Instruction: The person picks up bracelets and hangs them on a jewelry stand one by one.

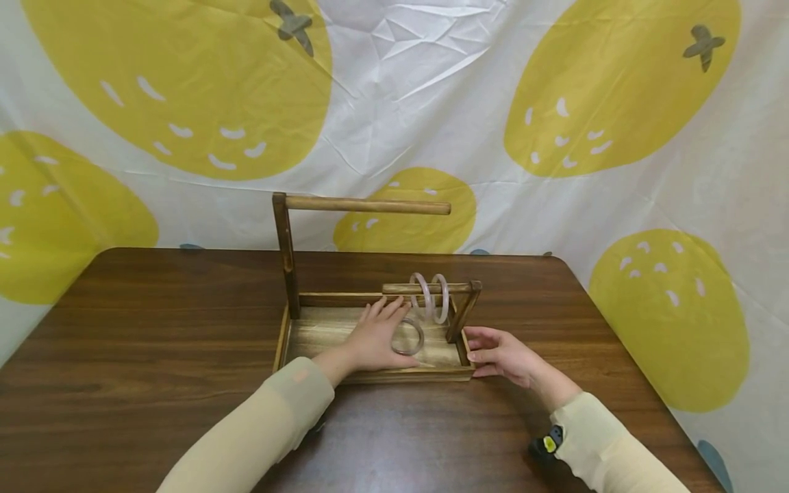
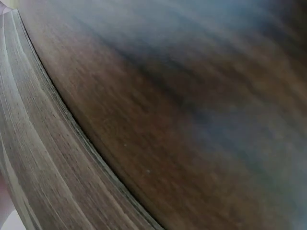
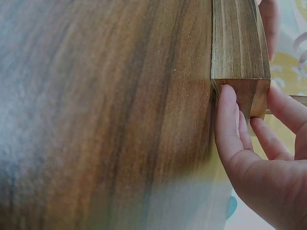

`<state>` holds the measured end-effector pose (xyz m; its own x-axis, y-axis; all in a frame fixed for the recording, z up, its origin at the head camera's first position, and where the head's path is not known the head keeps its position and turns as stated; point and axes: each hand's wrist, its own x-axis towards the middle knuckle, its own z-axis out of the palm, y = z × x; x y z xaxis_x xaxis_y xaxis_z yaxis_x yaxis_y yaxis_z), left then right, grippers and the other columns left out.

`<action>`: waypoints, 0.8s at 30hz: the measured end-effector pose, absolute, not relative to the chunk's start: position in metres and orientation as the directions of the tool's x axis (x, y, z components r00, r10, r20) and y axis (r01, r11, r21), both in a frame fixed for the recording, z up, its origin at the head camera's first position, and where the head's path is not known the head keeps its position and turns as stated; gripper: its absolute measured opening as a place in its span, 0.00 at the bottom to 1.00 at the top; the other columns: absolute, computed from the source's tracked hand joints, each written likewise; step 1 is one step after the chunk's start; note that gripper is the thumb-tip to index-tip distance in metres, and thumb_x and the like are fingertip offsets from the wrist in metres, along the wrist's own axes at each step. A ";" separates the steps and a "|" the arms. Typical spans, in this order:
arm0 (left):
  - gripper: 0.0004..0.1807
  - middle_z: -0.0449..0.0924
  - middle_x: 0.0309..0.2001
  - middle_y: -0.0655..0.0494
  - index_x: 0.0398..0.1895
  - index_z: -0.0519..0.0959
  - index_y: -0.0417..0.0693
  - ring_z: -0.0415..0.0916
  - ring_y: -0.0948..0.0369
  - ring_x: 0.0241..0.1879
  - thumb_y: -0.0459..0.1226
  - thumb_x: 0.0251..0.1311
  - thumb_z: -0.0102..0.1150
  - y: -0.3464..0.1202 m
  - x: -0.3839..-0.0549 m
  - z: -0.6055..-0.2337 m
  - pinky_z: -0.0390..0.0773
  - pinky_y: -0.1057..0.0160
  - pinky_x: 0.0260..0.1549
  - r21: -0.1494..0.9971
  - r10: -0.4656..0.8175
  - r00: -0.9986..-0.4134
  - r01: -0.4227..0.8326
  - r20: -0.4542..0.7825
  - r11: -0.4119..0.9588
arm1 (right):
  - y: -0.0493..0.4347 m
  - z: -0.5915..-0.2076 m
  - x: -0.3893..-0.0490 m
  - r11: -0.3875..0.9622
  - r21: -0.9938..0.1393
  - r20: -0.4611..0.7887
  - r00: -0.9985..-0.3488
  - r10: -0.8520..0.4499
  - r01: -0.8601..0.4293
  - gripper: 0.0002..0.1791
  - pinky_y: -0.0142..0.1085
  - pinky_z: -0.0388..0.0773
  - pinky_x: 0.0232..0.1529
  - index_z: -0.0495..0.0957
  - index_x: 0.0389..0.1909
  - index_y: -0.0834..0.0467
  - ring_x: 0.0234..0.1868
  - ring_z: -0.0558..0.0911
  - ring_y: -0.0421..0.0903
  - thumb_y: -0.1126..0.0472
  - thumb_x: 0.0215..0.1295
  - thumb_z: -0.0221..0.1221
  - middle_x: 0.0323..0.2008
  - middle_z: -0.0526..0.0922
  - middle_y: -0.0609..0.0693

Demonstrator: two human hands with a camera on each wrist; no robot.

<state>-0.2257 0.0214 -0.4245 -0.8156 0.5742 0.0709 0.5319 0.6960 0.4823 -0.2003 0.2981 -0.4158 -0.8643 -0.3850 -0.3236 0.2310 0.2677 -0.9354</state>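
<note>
A wooden bangle stand has a shallow tray with a tall arm at its left and a shorter arm at its right. Two pale pinkish bangles hang on the shorter arm. My left hand reaches over the tray, fingers spread toward the back wall and thumb near the front wall. A greyish bangle lies between that thumb and fingers; whether they touch it I cannot tell. My right hand touches the tray's right end with its fingertips, seen closely in the right wrist view.
The stand rests on a dark brown wooden table. Behind it hangs a white cloth with big yellow fruit prints. A dark strap with a yellow spot shows at the right sleeve.
</note>
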 end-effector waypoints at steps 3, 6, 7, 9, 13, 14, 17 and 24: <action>0.53 0.47 0.74 0.49 0.72 0.53 0.48 0.40 0.43 0.73 0.61 0.46 0.64 0.023 -0.227 -0.426 0.43 0.39 0.68 0.475 0.581 -0.811 0.542 0.076 0.694 | 0.298 -0.416 -0.200 0.269 -0.935 -0.323 -0.865 -0.384 0.230 0.38 0.39 0.81 0.42 0.46 0.69 0.73 0.40 0.79 0.40 0.69 0.63 0.54 0.57 0.66 0.69; 0.53 0.48 0.74 0.49 0.72 0.54 0.48 0.41 0.44 0.73 0.61 0.46 0.64 0.024 -0.227 -0.427 0.44 0.39 0.68 0.467 0.583 -0.809 0.545 0.074 0.696 | 0.298 -0.416 -0.201 0.271 -0.934 -0.325 -0.864 -0.384 0.231 0.38 0.39 0.81 0.42 0.46 0.69 0.73 0.40 0.79 0.40 0.69 0.64 0.54 0.57 0.66 0.68; 0.52 0.48 0.74 0.49 0.72 0.55 0.47 0.41 0.44 0.73 0.61 0.46 0.64 0.025 -0.227 -0.427 0.44 0.39 0.68 0.469 0.584 -0.809 0.545 0.074 0.695 | 0.298 -0.416 -0.201 0.271 -0.934 -0.326 -0.864 -0.384 0.231 0.38 0.39 0.81 0.42 0.46 0.69 0.73 0.40 0.79 0.40 0.69 0.64 0.54 0.57 0.67 0.68; 0.52 0.49 0.73 0.49 0.72 0.55 0.47 0.42 0.44 0.72 0.61 0.46 0.64 0.025 -0.227 -0.427 0.44 0.39 0.68 0.464 0.584 -0.809 0.545 0.070 0.698 | 0.298 -0.416 -0.201 0.272 -0.934 -0.326 -0.863 -0.385 0.232 0.37 0.39 0.81 0.42 0.46 0.69 0.72 0.40 0.79 0.40 0.69 0.64 0.54 0.57 0.67 0.68; 0.52 0.50 0.73 0.48 0.72 0.55 0.47 0.42 0.43 0.72 0.61 0.47 0.63 0.027 -0.228 -0.428 0.44 0.39 0.68 0.450 0.587 -0.808 0.546 0.057 0.707 | 0.298 -0.417 -0.201 0.273 -0.934 -0.327 -0.864 -0.383 0.232 0.37 0.39 0.81 0.42 0.46 0.69 0.72 0.41 0.79 0.40 0.69 0.64 0.54 0.57 0.66 0.68; 0.52 0.50 0.73 0.47 0.71 0.56 0.47 0.43 0.42 0.72 0.61 0.47 0.63 0.027 -0.228 -0.428 0.45 0.39 0.68 0.438 0.591 -0.804 0.553 0.059 0.709 | 0.298 -0.417 -0.201 0.274 -0.933 -0.327 -0.864 -0.382 0.232 0.37 0.39 0.81 0.42 0.46 0.69 0.72 0.41 0.79 0.40 0.69 0.64 0.54 0.57 0.66 0.68; 0.51 0.50 0.73 0.46 0.71 0.57 0.46 0.42 0.42 0.72 0.61 0.48 0.62 0.029 -0.229 -0.429 0.45 0.39 0.68 0.419 0.594 -0.803 0.553 0.039 0.720 | 0.298 -0.416 -0.200 0.278 -0.932 -0.330 -0.865 -0.379 0.234 0.38 0.39 0.81 0.43 0.46 0.69 0.72 0.41 0.79 0.40 0.69 0.64 0.54 0.57 0.66 0.69; 0.50 0.49 0.73 0.48 0.72 0.55 0.50 0.41 0.42 0.72 0.62 0.49 0.60 0.032 -0.230 -0.425 0.44 0.40 0.69 0.403 0.584 -0.811 0.520 -0.043 0.753 | 0.298 -0.416 -0.200 0.271 -0.933 -0.329 -0.865 -0.378 0.236 0.38 0.39 0.81 0.43 0.46 0.69 0.72 0.41 0.79 0.40 0.69 0.64 0.55 0.55 0.68 0.66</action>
